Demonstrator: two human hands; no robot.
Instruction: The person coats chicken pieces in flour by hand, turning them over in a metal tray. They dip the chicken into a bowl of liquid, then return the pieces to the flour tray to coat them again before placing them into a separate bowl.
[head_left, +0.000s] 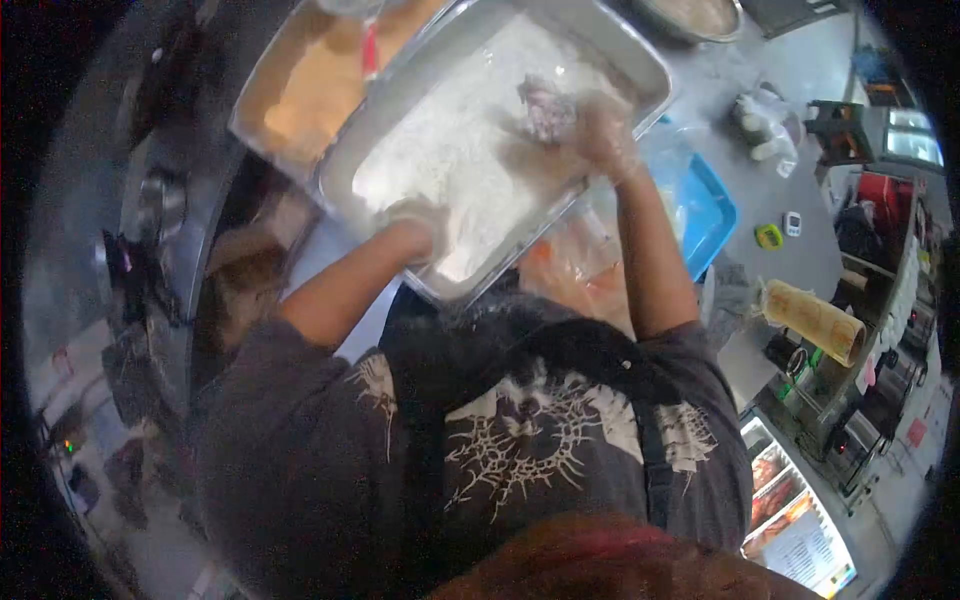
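Note:
A deep metal pan (655, 75) of white powder (440, 150), flour-like, lies tilted in front of me. My right hand (605, 140), seemingly in a thin clear glove, is over the pan's right side. At its fingers is a pinkish lump coated in white powder (548, 108), and a shadow falls on the powder below. The hand appears closed on the lump, though motion blurs the fingers. My left hand (415, 228) is at the pan's near left edge, down in the powder. Powder and blur hide its fingers.
Left of the pan stands another tray of orange-tan powder (315, 95) with a red-handled utensil (370, 48). To the right are a blue tray (712, 210), a plastic-wrap roll (815, 320), a yellow timer (768, 236) and a metal bowl (735, 25). Clear plastic bags (570, 265) lie close to my body.

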